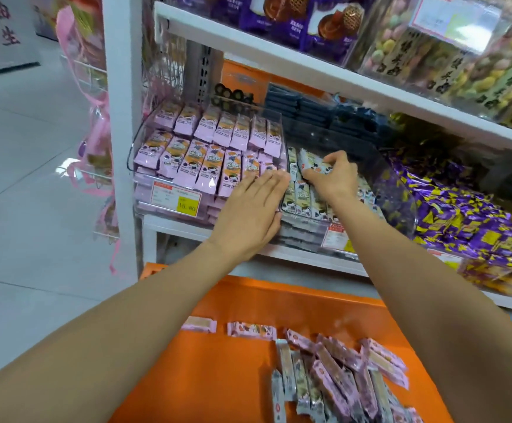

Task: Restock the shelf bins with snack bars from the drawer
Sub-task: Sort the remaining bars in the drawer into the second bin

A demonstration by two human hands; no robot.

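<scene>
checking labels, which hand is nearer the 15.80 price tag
Left. The left hand lies flat just right of the tag; the right hand is farther right, holding a bar.

The left hand point(253, 209) is pressing flat against the pink-bar bin point(144, 190); the right hand point(332, 175) is gripping a white snack bar point(311, 163) over the adjacent bin point(401, 190).

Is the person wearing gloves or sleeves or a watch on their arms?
No. The left hand and right hand are bare: no gloves, rings or watch show. The left forearm and right forearm are bare too, with no sleeve in view.
</scene>
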